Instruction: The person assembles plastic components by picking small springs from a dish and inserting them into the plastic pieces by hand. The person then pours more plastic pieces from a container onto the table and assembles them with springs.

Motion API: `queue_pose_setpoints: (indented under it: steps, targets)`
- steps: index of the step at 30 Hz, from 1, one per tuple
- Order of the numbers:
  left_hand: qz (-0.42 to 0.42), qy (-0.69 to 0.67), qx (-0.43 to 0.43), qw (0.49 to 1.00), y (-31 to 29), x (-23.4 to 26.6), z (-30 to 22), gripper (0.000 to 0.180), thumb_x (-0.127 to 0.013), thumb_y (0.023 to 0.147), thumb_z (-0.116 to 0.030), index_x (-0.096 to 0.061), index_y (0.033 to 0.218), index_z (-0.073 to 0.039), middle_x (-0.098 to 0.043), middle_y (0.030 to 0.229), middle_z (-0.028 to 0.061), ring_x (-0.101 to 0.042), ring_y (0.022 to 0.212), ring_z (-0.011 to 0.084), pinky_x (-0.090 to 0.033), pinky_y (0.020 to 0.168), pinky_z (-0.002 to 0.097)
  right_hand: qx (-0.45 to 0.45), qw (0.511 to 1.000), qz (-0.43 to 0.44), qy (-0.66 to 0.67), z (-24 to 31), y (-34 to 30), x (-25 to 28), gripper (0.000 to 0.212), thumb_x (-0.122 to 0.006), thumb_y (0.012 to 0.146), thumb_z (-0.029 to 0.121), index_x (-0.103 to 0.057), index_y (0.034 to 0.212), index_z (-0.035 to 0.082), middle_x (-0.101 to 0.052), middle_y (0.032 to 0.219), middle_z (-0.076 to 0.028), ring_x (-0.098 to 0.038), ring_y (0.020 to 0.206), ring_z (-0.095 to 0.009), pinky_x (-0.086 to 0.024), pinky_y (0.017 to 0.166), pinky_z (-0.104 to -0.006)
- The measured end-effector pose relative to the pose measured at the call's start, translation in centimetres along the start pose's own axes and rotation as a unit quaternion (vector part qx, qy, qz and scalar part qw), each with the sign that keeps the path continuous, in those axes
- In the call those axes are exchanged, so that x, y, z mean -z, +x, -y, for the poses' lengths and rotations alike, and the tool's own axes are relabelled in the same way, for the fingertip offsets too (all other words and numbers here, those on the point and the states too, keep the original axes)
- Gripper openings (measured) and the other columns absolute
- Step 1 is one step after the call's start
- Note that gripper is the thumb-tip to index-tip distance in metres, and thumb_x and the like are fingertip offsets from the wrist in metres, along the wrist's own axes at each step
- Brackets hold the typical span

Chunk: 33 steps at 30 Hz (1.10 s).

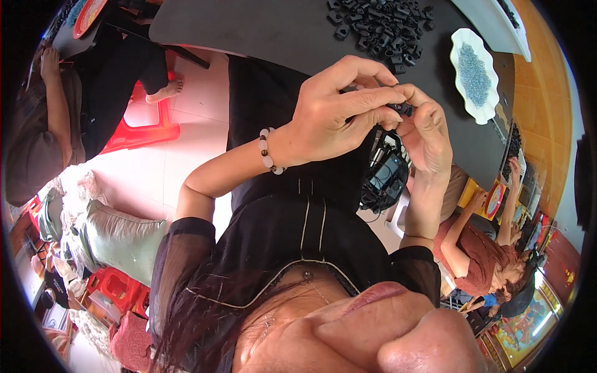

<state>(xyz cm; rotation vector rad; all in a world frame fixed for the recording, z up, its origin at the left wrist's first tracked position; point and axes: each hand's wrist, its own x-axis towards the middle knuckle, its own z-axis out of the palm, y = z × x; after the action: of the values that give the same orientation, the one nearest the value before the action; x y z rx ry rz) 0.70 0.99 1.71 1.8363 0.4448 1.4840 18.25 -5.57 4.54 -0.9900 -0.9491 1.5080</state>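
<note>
Above the near edge of the dark table, both my hands meet at a small black plastic part (401, 107). My left hand (339, 115), a beaded bracelet on its wrist, pinches the part between thumb and fingers. From the other side my right hand (429, 133) grips it with thumb and bent fingers. Fingertips cover most of the part, so its exact shape is hidden. Beyond my hands lies a heap of similar black parts (385, 28). To the right stands a white scalloped dish (482, 116) with many tiny grey-blue pieces (476, 74) in it.
The dark tabletop (249, 28) spans the far side. A black device (387, 174) with a blue light sits below my right hand. One person (56, 118) sits at left near a red stool (146, 133); another (472, 255) works at right. Sacks (118, 236) lie lower left.
</note>
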Motion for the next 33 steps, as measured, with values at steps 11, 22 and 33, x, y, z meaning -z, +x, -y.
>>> queue_pose_setpoints:
  steps: [11,22,33]
  targets:
    - [0.105,0.008,0.004,0.994,0.7,0.4,0.1,0.031,-0.081,0.069,-0.001,-0.074,0.099,-0.004,-0.063,0.105,0.0096,-0.065,0.081,0.0155,-0.053,0.069,0.0244,-0.021,0.996,0.084,0.035,-1.0,-0.4,2.7,0.052,-0.062,0.094,0.038,-0.058,0.118,-0.007,-0.064,0.098,-0.004,-0.058,0.082,-0.008,-0.046,0.075,-0.0215]
    - [-0.031,-0.171,-0.289,0.942,2.6,-5.2,3.5,0.021,-0.074,0.076,-0.001,-0.071,0.096,0.004,-0.065,0.090,0.0148,-0.067,0.073,0.0212,-0.055,0.063,0.0285,-0.091,0.983,0.055,0.151,0.8,-0.7,3.0,0.036,-0.067,0.092,0.021,-0.058,0.113,-0.006,-0.063,0.089,-0.005,-0.064,0.081,-0.011,-0.049,0.072,-0.0178]
    - [0.138,0.018,-0.122,0.983,3.0,-2.2,-1.3,0.023,-0.075,0.074,-0.001,-0.071,0.096,0.005,-0.065,0.089,0.0151,-0.067,0.074,0.0232,-0.054,0.062,0.0306,-0.098,0.985,0.045,0.132,0.6,-1.1,3.4,0.035,-0.065,0.093,0.021,-0.062,0.113,-0.007,-0.068,0.092,-0.010,-0.066,0.080,-0.013,-0.053,0.069,-0.0195]
